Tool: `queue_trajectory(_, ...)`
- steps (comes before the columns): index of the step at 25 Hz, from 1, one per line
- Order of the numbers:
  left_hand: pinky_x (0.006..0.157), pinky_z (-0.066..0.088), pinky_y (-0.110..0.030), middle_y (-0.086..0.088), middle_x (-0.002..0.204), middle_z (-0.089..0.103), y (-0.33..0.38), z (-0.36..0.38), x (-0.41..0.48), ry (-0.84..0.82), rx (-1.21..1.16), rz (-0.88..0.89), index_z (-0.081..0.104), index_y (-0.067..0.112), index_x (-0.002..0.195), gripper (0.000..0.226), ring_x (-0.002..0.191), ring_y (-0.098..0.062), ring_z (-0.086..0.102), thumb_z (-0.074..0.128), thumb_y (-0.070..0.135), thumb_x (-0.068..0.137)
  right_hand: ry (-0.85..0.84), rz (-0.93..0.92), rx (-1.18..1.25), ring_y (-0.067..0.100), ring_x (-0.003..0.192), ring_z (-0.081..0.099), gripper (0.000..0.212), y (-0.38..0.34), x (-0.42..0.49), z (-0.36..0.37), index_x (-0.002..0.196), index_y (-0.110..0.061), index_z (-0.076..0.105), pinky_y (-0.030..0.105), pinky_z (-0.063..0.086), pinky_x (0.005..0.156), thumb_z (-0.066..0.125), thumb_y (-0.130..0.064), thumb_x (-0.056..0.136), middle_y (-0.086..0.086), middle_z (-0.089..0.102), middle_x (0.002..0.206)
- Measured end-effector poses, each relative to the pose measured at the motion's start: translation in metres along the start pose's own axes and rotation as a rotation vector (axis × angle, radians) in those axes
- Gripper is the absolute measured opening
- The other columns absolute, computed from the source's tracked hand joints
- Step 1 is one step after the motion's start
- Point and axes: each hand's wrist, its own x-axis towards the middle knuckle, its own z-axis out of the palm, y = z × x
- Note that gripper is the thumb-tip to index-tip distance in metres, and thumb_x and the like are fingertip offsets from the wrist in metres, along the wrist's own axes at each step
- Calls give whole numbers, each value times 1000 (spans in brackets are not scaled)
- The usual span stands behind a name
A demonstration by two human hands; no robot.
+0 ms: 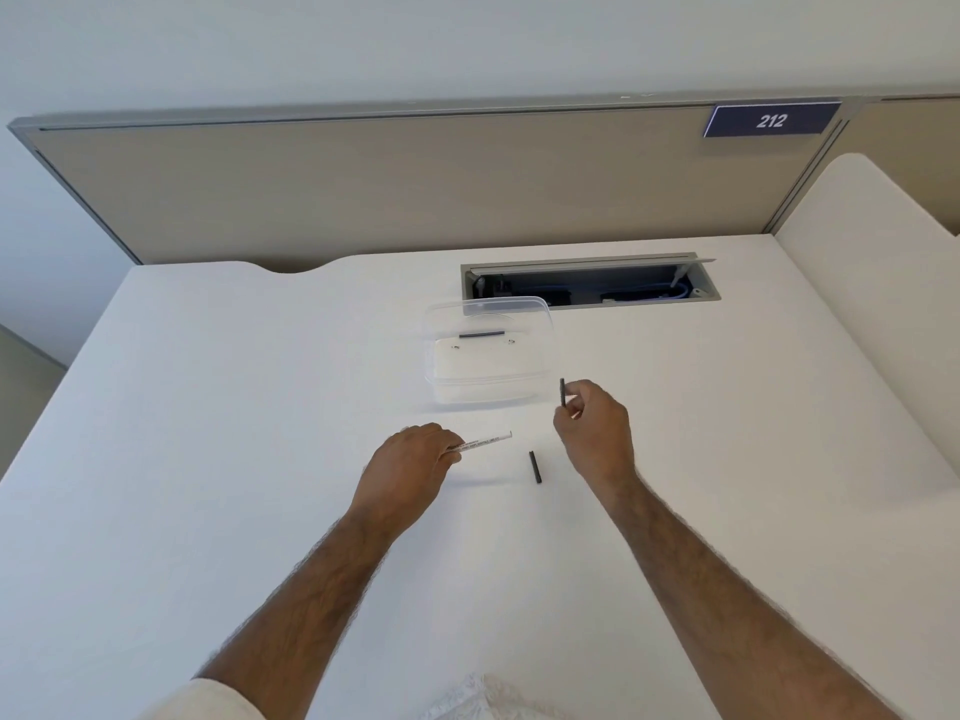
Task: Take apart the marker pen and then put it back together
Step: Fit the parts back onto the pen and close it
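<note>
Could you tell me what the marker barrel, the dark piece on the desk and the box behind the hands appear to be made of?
Barrel: probably smooth white plastic with printed lettering along its side.
Dark piece: likely matte black plastic; too small to be sure.
Box: clear, slightly glossy plastic, since the desk shows through its walls.

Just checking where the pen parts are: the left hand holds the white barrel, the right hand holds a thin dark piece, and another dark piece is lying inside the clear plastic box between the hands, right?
Not quite. The dark piece between the hands lies on the bare table, in front of the clear plastic box, as the head view shows. The left hand does hold the white barrel, and the right hand a thin dark piece.
</note>
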Motion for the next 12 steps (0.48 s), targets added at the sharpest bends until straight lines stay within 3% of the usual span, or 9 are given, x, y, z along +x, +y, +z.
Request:
queue_trajectory(5, 67, 40, -29, 13, 93, 65, 4, -4, 0, 46, -2, -40, 67, 29, 107, 12, 89, -16, 57, 56, 29, 101, -170, 151, 668, 20, 68, 68, 7, -20, -8, -2, 92, 0, 69, 34, 58, 69, 64, 3, 88, 12, 71, 78)
queue_trajectory(8, 68, 41, -30, 13, 95, 66, 4, -7, 0, 51, 0, -58, 67, 29, 107, 13, 90, -16, 57, 56, 29, 100, -241, 169, 867, 28, 74, 74, 4, -28, -17, 0, 95, 1, 63, 35, 63, 73, 60, 4, 93, 22, 73, 87)
queue_trajectory(12, 68, 43, -31, 13, 94, 65, 2, -9, -1, 56, 1, -72, 66, 30, 106, 13, 90, -16, 57, 55, 30, 101, -258, 188, 953, 37, 83, 75, 4, -36, -21, 1, 98, -2, 57, 41, 62, 79, 55, 1, 98, 29, 73, 97)
